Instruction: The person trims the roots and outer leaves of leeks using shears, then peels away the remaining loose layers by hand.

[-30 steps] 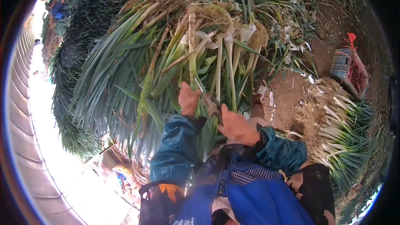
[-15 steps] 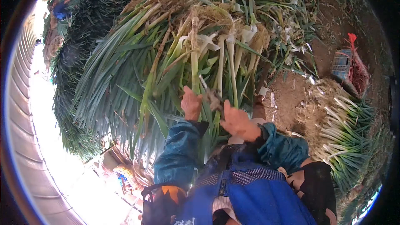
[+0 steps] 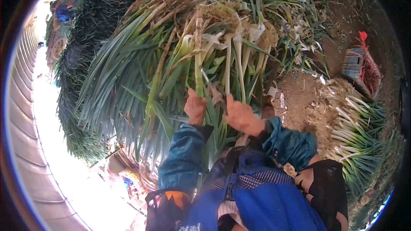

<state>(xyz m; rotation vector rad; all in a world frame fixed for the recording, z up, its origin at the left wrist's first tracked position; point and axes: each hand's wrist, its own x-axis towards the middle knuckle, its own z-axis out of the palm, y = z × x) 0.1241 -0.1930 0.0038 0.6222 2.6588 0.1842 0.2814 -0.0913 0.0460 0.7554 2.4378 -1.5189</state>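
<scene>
My left hand (image 3: 195, 107) is closed around the lower part of a green onion stalk (image 3: 198, 66), its root end pointing away from me. Close by on the right, my right hand (image 3: 243, 116) has curled fingers, with the index finger raised against another pale stalk (image 3: 227, 66). What its fingers hold, if anything, is hidden. Between the hands stands a thin metal-tipped tool (image 3: 205, 76) with a greyish-brown wrapped part (image 3: 216, 95); its lower end is out of sight. Under and beyond both hands lies a large heap of untrimmed green onions (image 3: 124, 77), roots away from me.
Cleaned green onions (image 3: 357, 134) lie in a row at the right. Behind them are a blue crate (image 3: 352, 63) and red netting (image 3: 370, 75). Loose peelings (image 3: 295, 30) cover the ground at the back. A dark green stack (image 3: 81, 60) rises at left.
My right hand has shifted slightly up and left, nearer the left hand. The tool between the hands appears slightly higher and further left. My left hand has barely moved.
</scene>
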